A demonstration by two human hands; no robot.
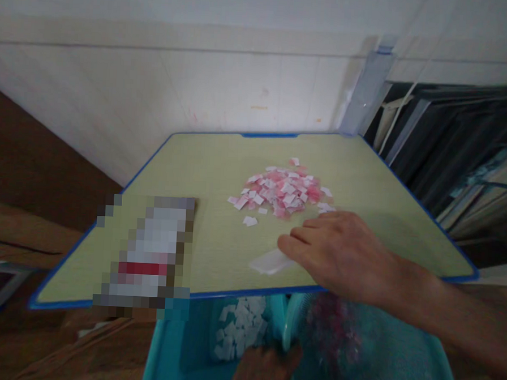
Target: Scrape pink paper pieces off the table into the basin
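Observation:
My right hand (339, 248) rests low over the folding table, its fingers curled together. A translucent whitish piece, like a small plastic bag (270, 262), sticks out from under its thumb and fingertips onto the tabletop. Just beyond lies a loose pile of small white and pink pieces (281, 188), with a few scattered around its edge. My left hand (265, 372) is below the table edge, dark and smeared, beside many white pieces (242, 325) in a teal container (169, 344). Its fingers are hard to make out.
The yellow-green tabletop (213, 154) has a blue rim. A pixelated flat object (152, 247) lies on its left side. Beneath the front edge, a teal mesh basket (414, 357) holds pinkish-red pieces. Dark panels (443, 132) lean at the right, near a pale wall (225, 86).

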